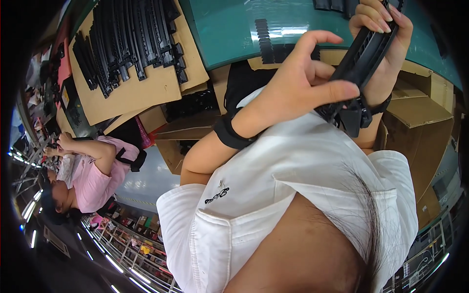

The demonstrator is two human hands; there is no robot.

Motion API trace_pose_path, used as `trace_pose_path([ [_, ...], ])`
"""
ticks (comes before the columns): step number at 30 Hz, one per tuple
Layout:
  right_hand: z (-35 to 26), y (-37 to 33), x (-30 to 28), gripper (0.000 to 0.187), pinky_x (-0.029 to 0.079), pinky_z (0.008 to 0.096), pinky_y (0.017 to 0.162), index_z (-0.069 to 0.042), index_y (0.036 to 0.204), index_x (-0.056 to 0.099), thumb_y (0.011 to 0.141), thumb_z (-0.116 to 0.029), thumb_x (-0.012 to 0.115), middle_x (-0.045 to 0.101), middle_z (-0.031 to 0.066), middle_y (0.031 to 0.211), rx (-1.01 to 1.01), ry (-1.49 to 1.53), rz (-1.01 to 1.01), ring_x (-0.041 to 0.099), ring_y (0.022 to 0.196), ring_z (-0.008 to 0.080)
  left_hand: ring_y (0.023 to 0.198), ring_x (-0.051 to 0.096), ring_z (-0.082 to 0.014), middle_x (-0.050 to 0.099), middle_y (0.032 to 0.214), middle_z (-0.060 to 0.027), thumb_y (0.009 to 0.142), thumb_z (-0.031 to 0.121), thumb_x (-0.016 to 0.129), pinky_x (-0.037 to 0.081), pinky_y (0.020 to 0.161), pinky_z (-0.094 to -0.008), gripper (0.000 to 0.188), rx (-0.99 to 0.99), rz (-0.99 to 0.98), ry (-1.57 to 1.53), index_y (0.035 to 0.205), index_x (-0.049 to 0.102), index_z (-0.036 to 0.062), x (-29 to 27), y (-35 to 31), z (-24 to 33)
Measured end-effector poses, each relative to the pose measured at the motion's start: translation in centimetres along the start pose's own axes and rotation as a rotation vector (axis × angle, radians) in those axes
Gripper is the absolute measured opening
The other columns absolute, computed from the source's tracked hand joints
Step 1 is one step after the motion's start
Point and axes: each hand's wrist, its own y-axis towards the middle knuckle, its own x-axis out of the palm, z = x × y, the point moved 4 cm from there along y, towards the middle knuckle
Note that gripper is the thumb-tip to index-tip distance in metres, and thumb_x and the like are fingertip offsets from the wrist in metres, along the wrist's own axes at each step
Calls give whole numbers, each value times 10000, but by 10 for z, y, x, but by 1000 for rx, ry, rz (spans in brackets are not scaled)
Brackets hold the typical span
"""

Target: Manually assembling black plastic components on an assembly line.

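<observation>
A long black plastic part (359,61) with a slotted channel slants across in front of my chest. My right hand (386,36) wraps its fingers round the upper length of it. Lower down, my left hand (312,80) lays its thumb across the part, with another finger against its left side and the index finger bent away. A bulkier black block-shaped end (355,119) hangs below my left thumb. Whether that end is one piece with the long part, I cannot tell.
Several long black plastic strips (129,39) lie side by side on cardboard sheets (141,97) at the left. A ridged black piece (264,41) rests on the green tabletop (224,29). Open cardboard boxes (415,127) stand at the right. Another person in pink (100,166) works at the left.
</observation>
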Motion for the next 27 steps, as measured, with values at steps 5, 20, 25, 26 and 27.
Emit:
trace_pose_path([
  [5, -54, 10, -24, 86, 492, 269, 695, 6, 982, 538, 921, -11, 595, 510, 40, 795, -146, -168, 15, 526, 695, 136, 922, 689, -219, 753, 976, -104, 869, 173, 817, 540, 805, -316, 484, 251, 77, 578, 1282, 583, 77, -36, 23, 2],
  [20, -130, 16, -52, 177, 469, 322, 801, 4, 938, 448, 846, 48, 592, 454, 67, 805, -195, -74, -28, 489, 736, 168, 819, 602, -221, 658, 814, 13, 704, 200, 868, 445, 714, -356, 216, 732, 597, 1537, 872, 754, 128, -47, 54, -25],
  [25, -124, 18, -54, 179, 467, 314, 796, 9, 939, 451, 841, 52, 594, 455, 67, 800, -161, -72, 2, 482, 731, 166, 817, 555, -218, 616, 786, 24, 707, 154, 849, 377, 726, -385, 131, 739, 594, 1472, 798, 758, 129, -54, 61, -31],
  [26, -122, 20, -53, 180, 467, 311, 794, 9, 939, 452, 840, 51, 596, 455, 67, 799, -150, -68, -9, 482, 730, 165, 816, 554, -218, 615, 782, 25, 716, 146, 842, 374, 731, -383, 110, 721, 615, 1464, 787, 760, 129, -55, 61, -31],
  [27, -120, 22, -53, 181, 466, 308, 792, 9, 938, 452, 839, 50, 598, 456, 68, 798, -138, -63, -20, 482, 729, 165, 814, 553, -217, 614, 777, 25, 726, 139, 836, 370, 736, -382, 90, 704, 636, 1457, 776, 762, 130, -56, 61, -32],
])
